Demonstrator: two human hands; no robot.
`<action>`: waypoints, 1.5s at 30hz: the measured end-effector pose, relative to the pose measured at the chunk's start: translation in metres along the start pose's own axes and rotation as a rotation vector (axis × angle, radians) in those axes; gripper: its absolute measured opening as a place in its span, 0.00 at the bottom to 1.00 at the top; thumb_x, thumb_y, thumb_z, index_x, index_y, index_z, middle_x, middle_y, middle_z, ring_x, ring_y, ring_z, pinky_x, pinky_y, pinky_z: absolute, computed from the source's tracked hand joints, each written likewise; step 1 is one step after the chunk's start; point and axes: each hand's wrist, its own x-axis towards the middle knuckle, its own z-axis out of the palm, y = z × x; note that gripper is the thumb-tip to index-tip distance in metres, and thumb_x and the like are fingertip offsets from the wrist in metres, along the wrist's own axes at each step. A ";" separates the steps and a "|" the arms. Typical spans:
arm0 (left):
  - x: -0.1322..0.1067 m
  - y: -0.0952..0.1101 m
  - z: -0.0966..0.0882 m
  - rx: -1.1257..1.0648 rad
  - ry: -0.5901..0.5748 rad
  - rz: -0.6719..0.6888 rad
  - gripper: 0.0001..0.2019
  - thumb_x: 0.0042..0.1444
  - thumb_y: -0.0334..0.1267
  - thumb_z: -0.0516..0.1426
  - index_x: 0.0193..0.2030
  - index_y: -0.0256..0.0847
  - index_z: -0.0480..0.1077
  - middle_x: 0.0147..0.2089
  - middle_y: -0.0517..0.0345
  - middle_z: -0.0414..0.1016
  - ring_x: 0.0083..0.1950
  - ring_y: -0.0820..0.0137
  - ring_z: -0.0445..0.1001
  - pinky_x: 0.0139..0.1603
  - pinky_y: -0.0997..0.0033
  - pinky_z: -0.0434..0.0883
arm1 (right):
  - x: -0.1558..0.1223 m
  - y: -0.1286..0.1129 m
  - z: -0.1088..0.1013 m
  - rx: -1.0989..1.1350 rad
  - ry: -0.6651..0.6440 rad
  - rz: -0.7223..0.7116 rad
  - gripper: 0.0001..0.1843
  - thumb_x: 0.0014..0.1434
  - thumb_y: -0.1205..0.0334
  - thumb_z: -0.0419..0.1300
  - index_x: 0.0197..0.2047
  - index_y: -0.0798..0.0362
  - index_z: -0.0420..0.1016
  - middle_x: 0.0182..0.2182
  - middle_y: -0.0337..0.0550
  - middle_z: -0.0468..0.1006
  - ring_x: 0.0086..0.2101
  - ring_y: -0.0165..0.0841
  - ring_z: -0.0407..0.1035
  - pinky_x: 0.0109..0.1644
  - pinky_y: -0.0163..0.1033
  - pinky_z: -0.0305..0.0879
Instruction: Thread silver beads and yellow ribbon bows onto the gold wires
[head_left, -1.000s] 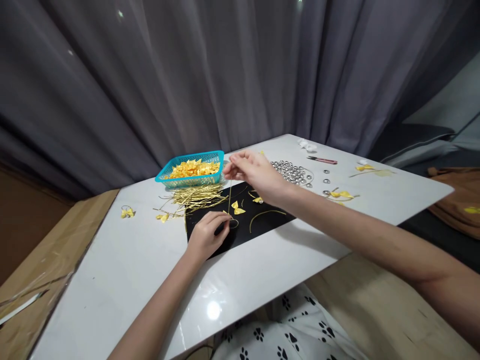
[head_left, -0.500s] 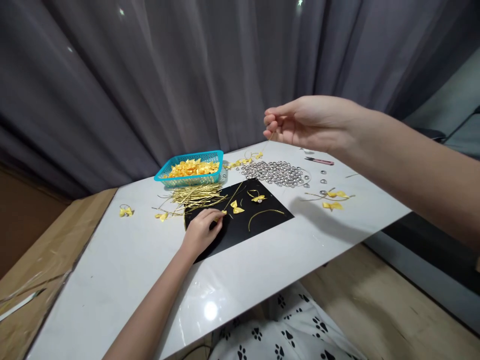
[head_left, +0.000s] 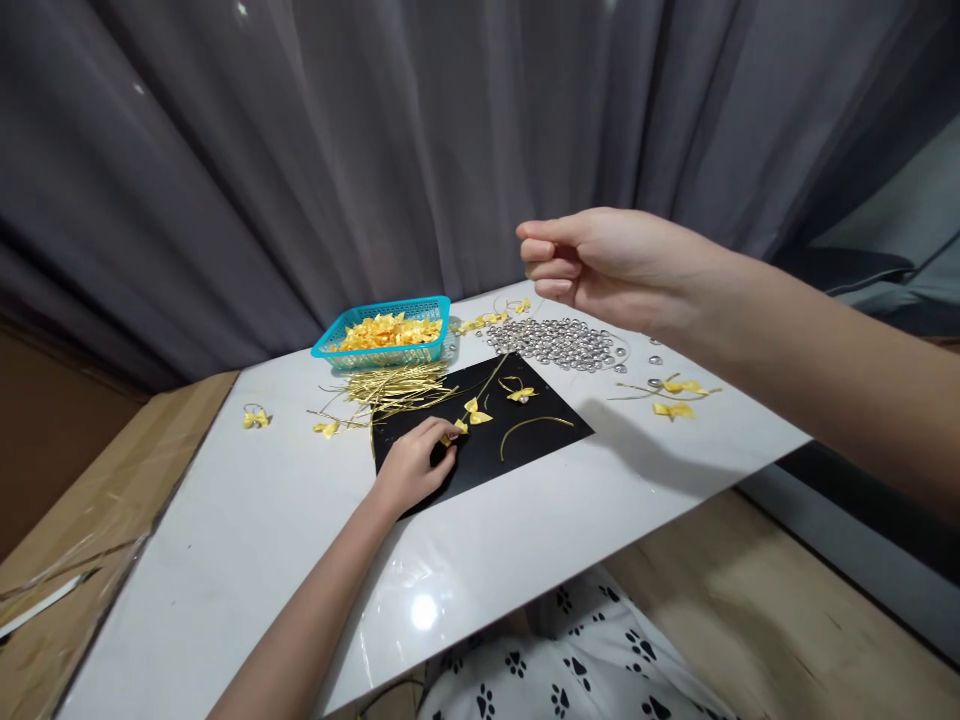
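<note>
My left hand (head_left: 417,462) rests on the black mat (head_left: 480,470), thumb and fingers pinching a small yellow ribbon bow (head_left: 460,428). Just past its fingertips lies another yellow bow (head_left: 475,411), with a gold twist tie (head_left: 493,374) reaching beyond it. My right hand (head_left: 581,262) is raised above the far side of the table, fingers curled and thumb pressed to them. What it pinches is too fine to make out. On the same mat are a bow with a silver bead (head_left: 520,395) and a curved gold tie (head_left: 525,426).
A blue basket (head_left: 322,352) of yellow bows stands at the back, behind a pile of gold ties (head_left: 397,388). Silver beads (head_left: 559,343) are spread behind the mat. Loose bows (head_left: 673,410) lie right, and a finished-looking bow (head_left: 256,417) left. Cardboard (head_left: 142,470) borders the table.
My right hand has dropped slightly and its fingers have curled tighter; it now covers the pink snips. My left hand, with its bow, has shifted a little right toward the other bow.
</note>
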 end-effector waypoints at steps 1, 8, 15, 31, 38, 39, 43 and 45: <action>0.000 0.000 0.000 -0.012 -0.010 -0.006 0.10 0.54 0.30 0.51 0.43 0.40 0.68 0.44 0.51 0.73 0.45 0.66 0.73 0.45 0.68 0.69 | 0.000 0.000 0.000 -0.009 -0.010 -0.005 0.19 0.65 0.74 0.45 0.22 0.56 0.50 0.18 0.32 0.50 0.17 0.17 0.40 0.20 0.27 0.39; 0.000 -0.002 0.001 -0.050 -0.025 -0.025 0.08 0.54 0.30 0.51 0.39 0.40 0.68 0.45 0.50 0.71 0.46 0.66 0.72 0.48 0.67 0.68 | -0.013 -0.004 -0.002 -0.008 -0.005 0.003 0.12 0.61 0.72 0.46 0.30 0.63 0.67 0.23 0.41 0.65 0.22 0.19 0.51 0.23 0.26 0.49; 0.000 -0.004 0.003 -0.062 -0.004 -0.068 0.09 0.54 0.30 0.50 0.41 0.40 0.67 0.43 0.51 0.72 0.44 0.65 0.72 0.46 0.66 0.68 | -0.033 -0.005 0.006 -0.072 0.037 -0.044 0.20 0.58 0.79 0.38 0.32 0.70 0.71 0.30 0.47 0.72 0.26 0.17 0.62 0.26 0.23 0.56; 0.002 -0.009 0.005 -0.361 0.172 -0.355 0.10 0.54 0.38 0.54 0.42 0.38 0.69 0.38 0.52 0.76 0.38 0.67 0.74 0.40 0.69 0.68 | -0.028 -0.001 0.006 -0.318 -0.193 -0.289 0.17 0.65 0.69 0.46 0.53 0.65 0.66 0.35 0.42 0.78 0.29 0.25 0.75 0.38 0.30 0.70; 0.008 0.005 -0.004 -0.692 0.251 -0.510 0.20 0.50 0.46 0.57 0.45 0.35 0.67 0.32 0.56 0.72 0.33 0.72 0.71 0.31 0.75 0.69 | -0.013 -0.003 -0.013 -0.381 -0.202 -0.397 0.16 0.68 0.65 0.45 0.50 0.62 0.69 0.20 0.38 0.74 0.13 0.20 0.61 0.20 0.28 0.61; 0.009 0.008 -0.007 -0.759 0.272 -0.541 0.20 0.48 0.46 0.59 0.44 0.35 0.67 0.31 0.57 0.72 0.33 0.73 0.70 0.31 0.76 0.68 | -0.011 -0.002 -0.017 -0.408 -0.209 -0.417 0.16 0.68 0.64 0.45 0.51 0.61 0.70 0.16 0.35 0.69 0.12 0.20 0.56 0.19 0.28 0.58; 0.010 0.016 -0.015 -0.978 0.319 -0.629 0.21 0.43 0.43 0.64 0.43 0.34 0.69 0.30 0.58 0.73 0.32 0.75 0.70 0.31 0.78 0.67 | -0.007 0.005 -0.027 -0.457 -0.200 -0.454 0.15 0.67 0.61 0.48 0.48 0.56 0.73 0.15 0.33 0.53 0.16 0.20 0.47 0.20 0.28 0.50; 0.010 0.017 -0.016 -1.025 0.317 -0.636 0.21 0.43 0.42 0.65 0.43 0.34 0.70 0.31 0.58 0.73 0.32 0.75 0.70 0.32 0.79 0.67 | -0.007 0.007 -0.030 -0.477 -0.180 -0.467 0.15 0.67 0.61 0.48 0.45 0.57 0.74 0.16 0.33 0.50 0.17 0.20 0.43 0.19 0.29 0.42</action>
